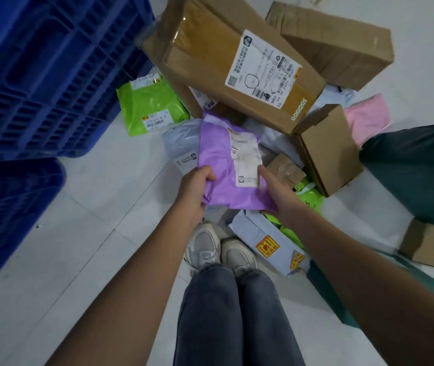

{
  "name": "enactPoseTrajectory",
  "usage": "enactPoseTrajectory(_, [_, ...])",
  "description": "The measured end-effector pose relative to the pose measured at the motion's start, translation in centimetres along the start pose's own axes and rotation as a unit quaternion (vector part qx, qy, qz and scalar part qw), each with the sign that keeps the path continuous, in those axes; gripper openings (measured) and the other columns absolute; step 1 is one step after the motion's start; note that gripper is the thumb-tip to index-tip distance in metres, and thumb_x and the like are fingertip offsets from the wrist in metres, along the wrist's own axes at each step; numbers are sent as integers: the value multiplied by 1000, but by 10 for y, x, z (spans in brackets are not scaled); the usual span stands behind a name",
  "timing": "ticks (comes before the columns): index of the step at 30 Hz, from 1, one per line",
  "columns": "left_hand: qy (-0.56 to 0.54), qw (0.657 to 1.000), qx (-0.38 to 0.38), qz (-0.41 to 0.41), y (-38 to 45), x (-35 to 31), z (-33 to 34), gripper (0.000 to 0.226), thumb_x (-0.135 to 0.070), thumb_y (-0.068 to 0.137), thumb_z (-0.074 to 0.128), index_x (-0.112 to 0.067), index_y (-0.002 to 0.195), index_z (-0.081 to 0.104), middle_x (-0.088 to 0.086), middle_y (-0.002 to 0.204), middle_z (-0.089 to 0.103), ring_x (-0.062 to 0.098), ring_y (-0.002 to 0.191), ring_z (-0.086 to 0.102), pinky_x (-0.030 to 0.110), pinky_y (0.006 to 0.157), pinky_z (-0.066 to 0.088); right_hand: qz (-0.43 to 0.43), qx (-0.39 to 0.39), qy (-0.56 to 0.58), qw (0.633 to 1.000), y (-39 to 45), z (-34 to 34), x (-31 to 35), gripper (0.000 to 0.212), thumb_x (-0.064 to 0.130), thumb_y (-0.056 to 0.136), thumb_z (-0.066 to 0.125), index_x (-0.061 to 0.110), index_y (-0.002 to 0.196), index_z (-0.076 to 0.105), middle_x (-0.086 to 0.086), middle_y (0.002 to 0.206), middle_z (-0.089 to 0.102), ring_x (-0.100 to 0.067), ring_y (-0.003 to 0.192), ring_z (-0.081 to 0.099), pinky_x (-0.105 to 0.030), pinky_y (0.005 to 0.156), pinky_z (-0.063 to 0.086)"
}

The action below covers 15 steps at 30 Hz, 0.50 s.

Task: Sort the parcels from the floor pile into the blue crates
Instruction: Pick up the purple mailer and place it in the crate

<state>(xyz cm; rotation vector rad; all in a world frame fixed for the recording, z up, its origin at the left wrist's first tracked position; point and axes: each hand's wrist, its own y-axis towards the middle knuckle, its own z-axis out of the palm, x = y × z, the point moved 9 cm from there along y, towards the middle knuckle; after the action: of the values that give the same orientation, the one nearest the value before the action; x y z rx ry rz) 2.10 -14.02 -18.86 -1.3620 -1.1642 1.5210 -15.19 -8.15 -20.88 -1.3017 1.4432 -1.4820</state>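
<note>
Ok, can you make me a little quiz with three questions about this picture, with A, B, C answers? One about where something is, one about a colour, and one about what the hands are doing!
1. Where is the green parcel?
A. Inside a crate
B. On the floor beside the blue crates
C. On top of the big cardboard box

2. What colour is the parcel being held?
A. Purple
B. Pink
C. Brown

3. What are the hands doing?
A. Both hang free
B. Only one holds the parcel
C. Both hold the parcel

Answers:
1. B, it lies on the tiles just next to the crates' wall.
2. A, the soft bag with the white label is purple.
3. C, the left hand grips its lower left edge and the right hand holds its right side, thumb on the label.
</note>
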Motion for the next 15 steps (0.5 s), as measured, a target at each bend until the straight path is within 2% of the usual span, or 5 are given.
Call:
enactPoseTrajectory(2, [-38, 998, 41, -15, -30, -1, 2, 17, -6, 46, 45, -14, 62, 45, 8, 70, 45, 23, 64, 47, 27, 60, 38, 14, 53, 31, 998, -25, 1, -5, 55, 53, 85, 55, 15, 124, 57, -8, 121, 65, -27, 112, 62, -45, 99, 48])
enactPoseTrajectory(7, [-39, 995, 93, -26, -122, -18, -14, 18, 0, 50, 38, -17, 45, 41, 0, 52, 40, 14, 45, 46, 17, 48, 35, -40, 206, 140, 968, -119, 18, 24, 38, 40, 80, 60, 19, 112, 65, -5, 116, 69, -20, 102, 68, -33, 78, 58])
enactPoseTrajectory(9, [-38, 993, 108, -12, -159, -28, -24, 37, 7, 66, 38, -17, 39, 49, -3, 44, 49, 10, 38, 51, 11, 41, 38, -69, 217, 162, 960, -160, 22, 45, 31, 24, 78, 67, 15, 108, 66, -8, 111, 71, -23, 97, 70, -34, 73, 59])
enactPoseTrajectory(13, [-123, 980, 156, 13, -238, -60, -38, 24, 1, 83, 44, -8, 90, 65, 7, 81, 72, 16, 66, 68, 24, 56, 56, -162, 174, 174, 956, -244, 17, 96, 24, 6, 81, 66, 9, 106, 67, -8, 101, 74, -23, 89, 72, -33, 68, 59])
enactPoseTrajectory(15, [-177, 966, 184, 31, -285, -80, -41, 25, -15, 82, 48, -9, 98, 67, 10, 95, 72, 19, 79, 70, 30, 71, 57, -200, 171, 188, 946, -292, 18, 118, 24, 2, 85, 62, 7, 108, 65, -7, 99, 75, -21, 87, 72, -31, 67, 58])
